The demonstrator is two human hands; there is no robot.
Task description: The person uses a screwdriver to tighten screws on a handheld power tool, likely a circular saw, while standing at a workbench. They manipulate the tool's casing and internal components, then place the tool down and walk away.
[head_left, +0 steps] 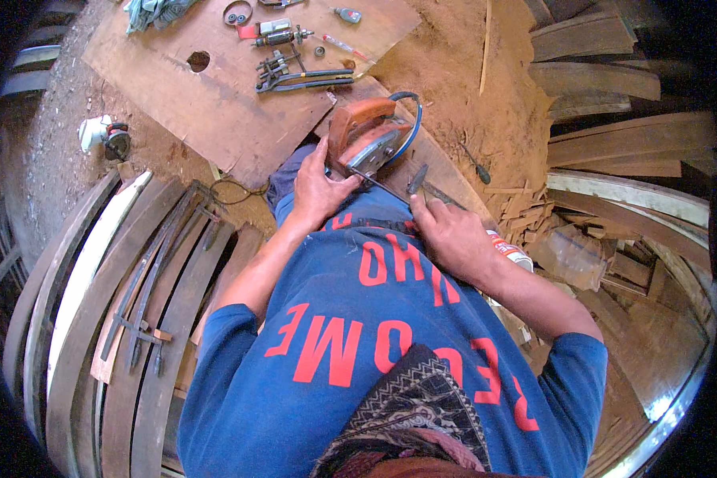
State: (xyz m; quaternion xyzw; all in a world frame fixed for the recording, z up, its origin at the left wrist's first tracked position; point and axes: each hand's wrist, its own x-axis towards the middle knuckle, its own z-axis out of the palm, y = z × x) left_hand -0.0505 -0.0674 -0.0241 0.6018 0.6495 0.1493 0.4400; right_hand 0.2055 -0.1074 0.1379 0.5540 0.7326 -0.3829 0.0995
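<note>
An orange handheld power tool (357, 127) with a rounded metal side and a blue cord sits in front of me, near the edge of a board. Against its near side, my left hand (320, 188) grips it with thumb and fingers. My right hand (452, 243) is closed around a screwdriver (381, 187); its handle is mostly hidden in the palm. The thin shaft slants up to the left, its tip at the tool's metal side. Just beyond the right hand, a small grey flat-bladed piece (417, 179) lies on a wooden plank (446, 171).
A wooden board (239, 119) ahead carries long-handled pliers (307, 80), a die grinder (283, 37) and small parts. Another screwdriver (476, 163) lies on sawdust at the right. Curved timbers (167, 342) with clamps fill the left; more timbers (629, 147) are stacked right.
</note>
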